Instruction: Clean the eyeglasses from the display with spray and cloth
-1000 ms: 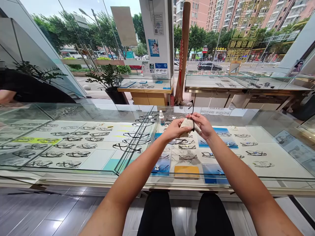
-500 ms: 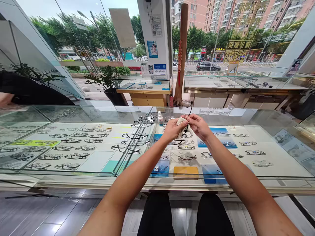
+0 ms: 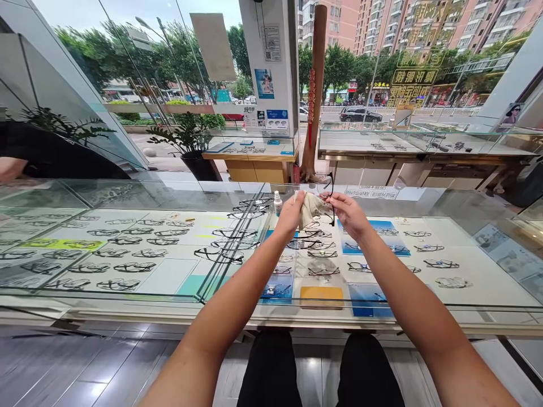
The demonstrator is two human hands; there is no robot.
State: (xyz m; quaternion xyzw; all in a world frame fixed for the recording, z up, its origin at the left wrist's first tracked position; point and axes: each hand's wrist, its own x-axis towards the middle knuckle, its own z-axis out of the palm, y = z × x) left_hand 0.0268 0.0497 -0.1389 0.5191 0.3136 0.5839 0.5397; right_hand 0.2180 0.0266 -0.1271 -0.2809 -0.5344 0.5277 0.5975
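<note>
Above the glass counter, my left hand (image 3: 292, 213) is closed on a cream cleaning cloth (image 3: 310, 209), which hangs loosely from the fingers. My right hand (image 3: 347, 212) pinches a pair of dark-framed glasses (image 3: 332, 213) just right of the cloth. One temple of the glasses points up and the other hangs downward. Part of the frame is hidden by the fingers and cloth. Left of my left hand, a small white spray bottle (image 3: 278, 204) stands upright on the counter top.
Rows of eyeglasses (image 3: 134, 268) lie inside the glass display counter (image 3: 169, 295), with a yellow case (image 3: 321, 297) near its front. At far left, a person's hand (image 3: 12, 168) rests by the counter. Beyond are a potted plant (image 3: 186, 135) and a wooden post (image 3: 316, 90).
My hands have moved slightly apart. The cloth, earlier bunched around the glasses between both hands, now hangs from my left hand, and more of the glasses shows in my right.
</note>
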